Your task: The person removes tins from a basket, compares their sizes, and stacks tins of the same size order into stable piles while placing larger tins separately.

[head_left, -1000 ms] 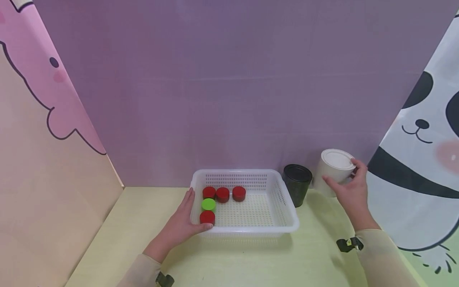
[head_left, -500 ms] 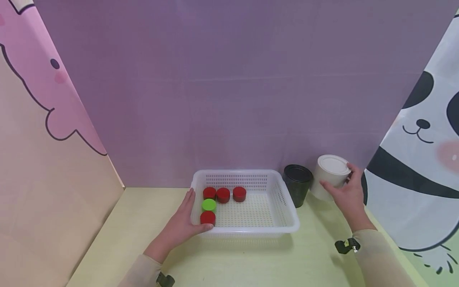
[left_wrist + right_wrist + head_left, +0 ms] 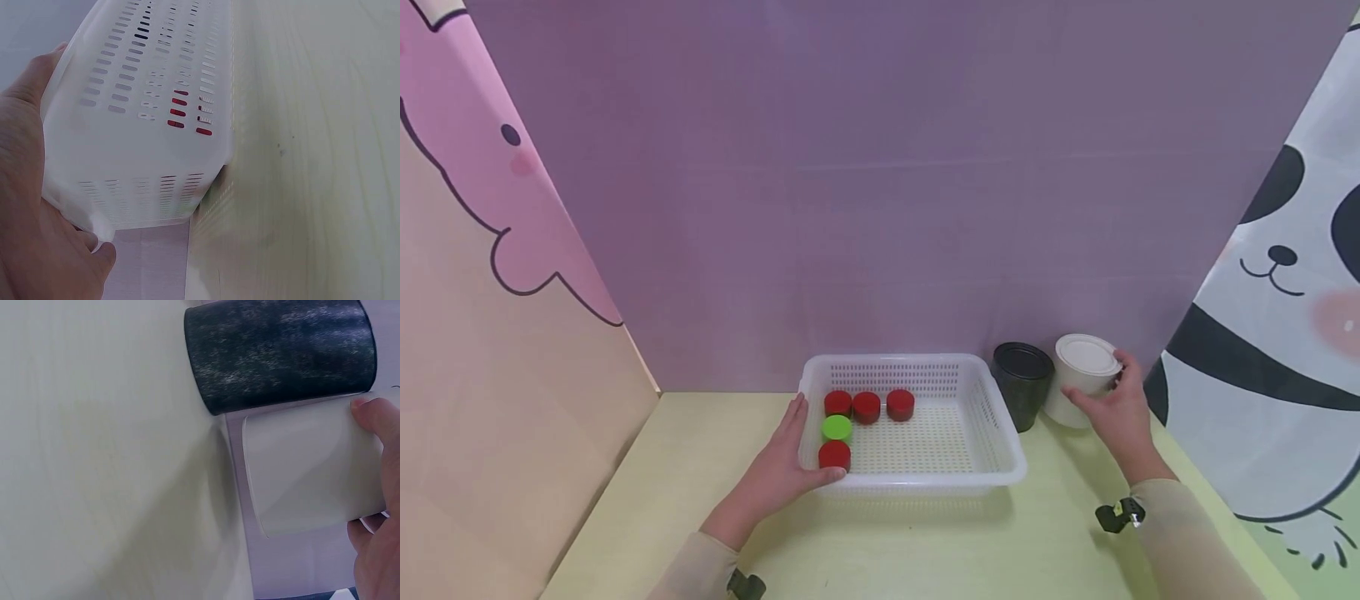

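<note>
My right hand (image 3: 1117,421) grips a white lidded canister (image 3: 1086,355) near its top, thumb at the front and fingers on the far right side. In the right wrist view the canister (image 3: 306,469) is beside the dark canister (image 3: 281,353), close to it or touching. Whether the white canister's base rests on the table I cannot tell. My left hand (image 3: 778,462) holds the white perforated basket (image 3: 917,481) at its left front corner, thumb on the rim. Inside the basket, along its left and back, sit several red round caps (image 3: 867,407) and one green cap (image 3: 837,428).
The dark canister (image 3: 1022,387) stands upright just right of the basket. A purple backdrop (image 3: 880,208) rises behind the pale wooden table (image 3: 895,542). Printed panels with a pink figure (image 3: 475,142) and a panda (image 3: 1255,375) flank the left and right sides.
My right hand has brought the white canister left and down, closer to the dark canister. The left hand, the basket and the caps have stayed in place.
</note>
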The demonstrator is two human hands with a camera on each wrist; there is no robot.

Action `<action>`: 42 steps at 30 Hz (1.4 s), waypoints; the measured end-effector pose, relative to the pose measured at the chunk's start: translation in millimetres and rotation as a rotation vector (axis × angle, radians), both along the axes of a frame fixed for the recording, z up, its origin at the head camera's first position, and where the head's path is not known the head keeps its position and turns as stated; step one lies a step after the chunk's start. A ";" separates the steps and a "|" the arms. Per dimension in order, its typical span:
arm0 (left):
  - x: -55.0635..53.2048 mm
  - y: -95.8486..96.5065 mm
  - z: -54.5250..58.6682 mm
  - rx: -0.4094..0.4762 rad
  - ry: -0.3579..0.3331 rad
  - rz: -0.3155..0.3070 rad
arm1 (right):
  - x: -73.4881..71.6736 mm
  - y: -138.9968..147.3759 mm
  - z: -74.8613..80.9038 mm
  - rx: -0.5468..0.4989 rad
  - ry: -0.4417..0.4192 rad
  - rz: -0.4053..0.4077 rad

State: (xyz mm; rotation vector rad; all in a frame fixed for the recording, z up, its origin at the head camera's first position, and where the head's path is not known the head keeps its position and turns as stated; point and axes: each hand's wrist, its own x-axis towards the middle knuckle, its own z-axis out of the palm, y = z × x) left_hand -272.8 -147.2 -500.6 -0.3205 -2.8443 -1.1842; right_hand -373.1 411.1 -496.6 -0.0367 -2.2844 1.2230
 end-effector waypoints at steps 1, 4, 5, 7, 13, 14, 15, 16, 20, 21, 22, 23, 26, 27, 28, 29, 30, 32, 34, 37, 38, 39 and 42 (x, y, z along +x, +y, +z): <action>0.2 -0.1 0.3 -0.001 0.005 -0.002 | -0.8 0.3 -1.2 0.006 -0.004 0.003; 0.6 -0.3 2.2 0.007 0.012 -0.010 | -1.9 1.2 -4.2 0.021 -0.008 0.004; 0.5 -0.3 2.5 0.009 0.016 -0.013 | -2.1 1.5 -5.0 0.025 -0.010 0.004; 0.4 -0.3 2.4 0.012 0.019 -0.014 | -2.2 1.8 -6.5 0.030 -0.018 0.003; 0.6 -0.1 1.2 0.002 0.009 -0.006 | -4.7 2.1 -10.1 0.031 -0.040 0.017; 0.7 0.0 1.3 0.004 0.009 -0.006 | -5.4 2.2 -10.6 0.031 -0.042 0.017; 1.0 0.1 1.7 0.008 0.015 -0.008 | -6.2 2.2 -11.2 0.030 -0.044 0.017; 1.2 0.2 2.1 0.010 0.014 -0.007 | -6.8 2.3 -11.7 0.026 -0.043 0.018; 2.4 1.0 3.3 0.016 0.008 -0.004 | -8.9 2.5 -13.8 0.018 -0.051 0.019; 2.8 1.1 3.8 0.015 0.004 -0.003 | -9.5 2.5 -14.6 0.015 -0.054 0.021; 3.0 1.3 3.9 0.016 -0.001 -0.001 | -10.0 2.6 -15.2 0.014 -0.057 0.021; 3.2 1.3 3.9 0.018 0.000 -0.001 | -10.3 2.8 -15.8 0.014 -0.060 0.022; 3.5 1.4 4.2 0.016 -0.010 0.003 | -11.4 3.1 -17.9 0.014 -0.067 0.025; 3.5 1.2 4.0 0.015 -0.007 0.003 | -11.6 3.1 -18.4 0.015 -0.070 0.025; 3.3 1.1 3.9 0.016 -0.004 0.002 | -11.7 3.3 -18.7 0.017 -0.071 0.023; 3.3 1.1 4.0 0.014 -0.006 0.002 | -11.7 3.4 -19.1 0.016 -0.070 0.023; 3.3 1.2 4.0 0.014 -0.006 0.002 | -11.5 3.3 -19.3 0.019 -0.071 0.022; 2.8 1.0 3.4 0.016 -0.003 0.002 | -11.2 3.1 -19.6 0.022 -0.068 0.020; 2.3 1.1 3.0 0.017 -0.004 0.003 | -10.5 3.0 -19.7 0.023 -0.065 0.024; 2.2 1.2 3.1 0.019 -0.004 0.001 | -9.8 3.8 -20.5 0.022 -0.063 0.036; 2.3 1.2 3.4 0.020 -0.003 -0.001 | -9.9 4.3 -21.0 0.022 -0.065 0.040; 2.4 1.2 3.7 0.020 -0.002 -0.002 | -10.1 4.6 -21.6 0.024 -0.069 0.041; 2.8 1.2 4.1 0.022 -0.002 -0.004 | -10.8 5.2 -23.4 0.026 -0.076 0.045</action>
